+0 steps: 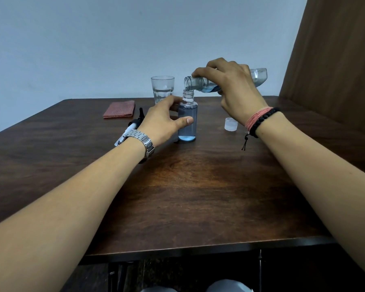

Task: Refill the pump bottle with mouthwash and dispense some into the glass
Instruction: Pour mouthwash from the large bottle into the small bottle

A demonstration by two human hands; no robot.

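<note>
Fingers (182, 121) of the left hand (162, 123) were curled around the small pump bottle (187, 121), thumb across its front, steadying it upright on the tabletop (198, 186). Bottle open at the neck, pump removed; blue liquid filled most of its body. Right hand (234, 91) gripped the larger mouthwash bottle (200, 84) from above, fingers wrapped over its upper body. That bottle was held tipped nearly level, its open mouth just above and touching or almost touching the small bottle's neck; cannot tell which. A little blue liquid lay pooled along its lower side. Whether a stream was running could not be made out.

Glass (162, 88) stood upright just behind the left hand, clear, with what looked like a little clear liquid low down. Pump head (133, 125), black top with a white tube, lay on the tabletop left of the wrist, partly hidden by it. White cap (230, 124) sat near the right wrist. Folded reddish cloth (119, 109) lay flat at the far left. Metal watch (142, 142) on the left wrist; bead and thread bracelets (259, 121) on the right.
</note>
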